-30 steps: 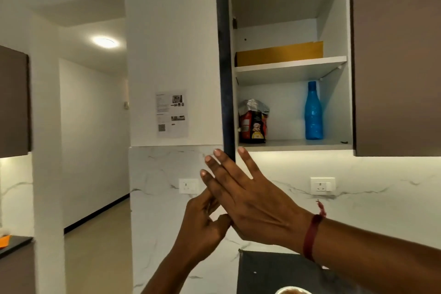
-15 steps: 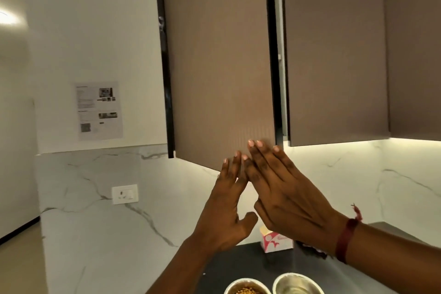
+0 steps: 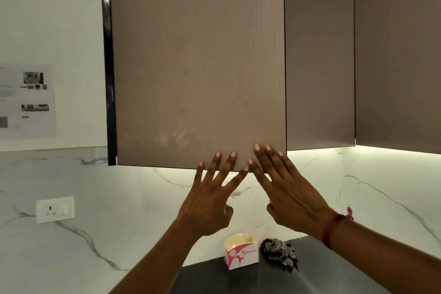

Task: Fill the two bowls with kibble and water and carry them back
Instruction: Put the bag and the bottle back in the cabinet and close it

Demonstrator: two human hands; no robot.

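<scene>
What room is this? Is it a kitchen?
Most likely a home kitchen: brown wall cupboards hang over a dark counter, with a marble-look splashback and a wall socket between them.

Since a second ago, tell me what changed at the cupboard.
The door swung from open to shut or nearly so, hiding the bag and blue bottle seen inside earlier. The left hand and right hand moved to press straight fingers on its lower right corner; neither gripped anything. Both hands stayed open, the box stayed on the counter.

Both hands (image 3: 250, 200) on cabinet door (image 3: 198, 64), box (image 3: 241, 255) left of cloth (image 3: 279, 254) below.
</scene>
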